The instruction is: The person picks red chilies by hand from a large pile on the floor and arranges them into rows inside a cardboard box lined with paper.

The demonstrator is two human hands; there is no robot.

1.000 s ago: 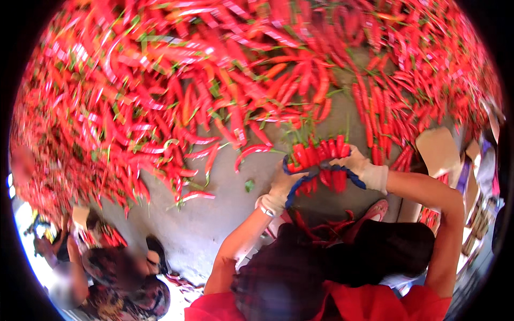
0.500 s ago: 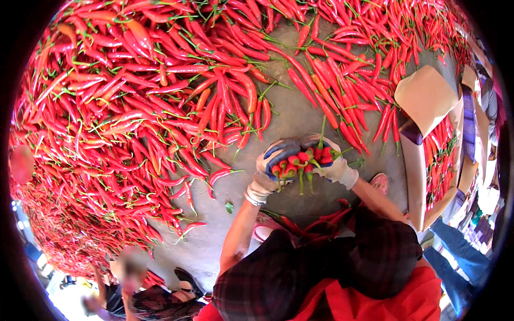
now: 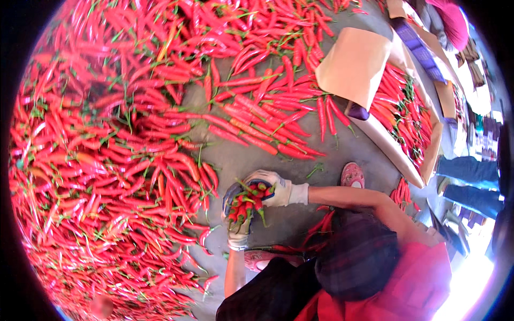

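Between both hands sits a bunch of red chilli peppers (image 3: 247, 205), their green stems facing up and toward me. My left hand (image 3: 233, 220), in a white glove with a dark blue-grey palm, wraps the left side of the bunch. From the right, my right hand (image 3: 276, 188), gloved the same way, closes round the bunch's far and right side. The fingertips of both hands are partly hidden behind the peppers. The bunch is held above the grey floor (image 3: 227, 160), beside the edge of a large heap of red chillies (image 3: 107, 214).
Loose chillies (image 3: 262, 125) lie roughly lined up on the floor ahead. At the right stands an open cardboard box (image 3: 369, 136) of chillies, one flap (image 3: 353, 67) folded outward. My pink shoe (image 3: 352, 174) is near it. People stand beyond, one in blue jeans (image 3: 471, 174).
The view has turned rightward, so the box and lined-up chillies sit further left in the picture. My right hand has come round the bunch's far side, closer to the left hand. Both still hold it.
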